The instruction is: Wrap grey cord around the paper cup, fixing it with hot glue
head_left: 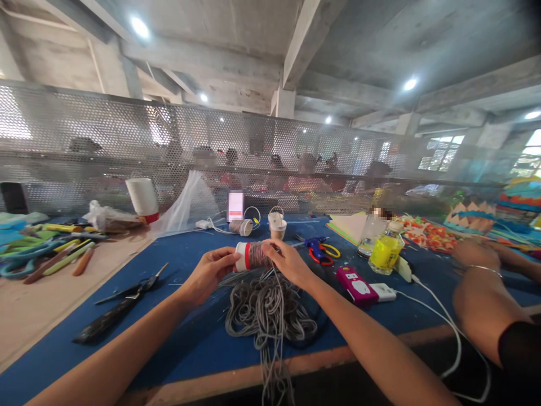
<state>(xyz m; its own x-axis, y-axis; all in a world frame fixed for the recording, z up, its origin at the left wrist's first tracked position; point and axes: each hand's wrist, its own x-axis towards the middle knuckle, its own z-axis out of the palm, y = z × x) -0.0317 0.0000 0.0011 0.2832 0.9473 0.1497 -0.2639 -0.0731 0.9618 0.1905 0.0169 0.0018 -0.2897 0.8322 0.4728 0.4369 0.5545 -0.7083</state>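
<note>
My left hand (211,272) grips the white, red-banded end of a paper cup (242,257), held sideways above the blue table mat. Grey-brown cord is wound round the cup's middle. At the other end, my right hand (289,263) has its fingers closed on the cord at the cup; the fingertips are partly hidden. From there a strand runs down to a loose heap of grey cord (270,313), some of which hangs over the table's front edge. A small cord-wrapped cup (242,227) lies behind, near a little basket with a handle (277,224).
Black-handled scissors (122,304) lie at left, with more tools beyond. A cup stack (142,197) stands behind them. At right are a blue glue gun (315,248), a magenta power bank (357,286), a yellow bottle (386,248) and a co-worker's arm (482,293). A perforated screen (127,141) runs behind.
</note>
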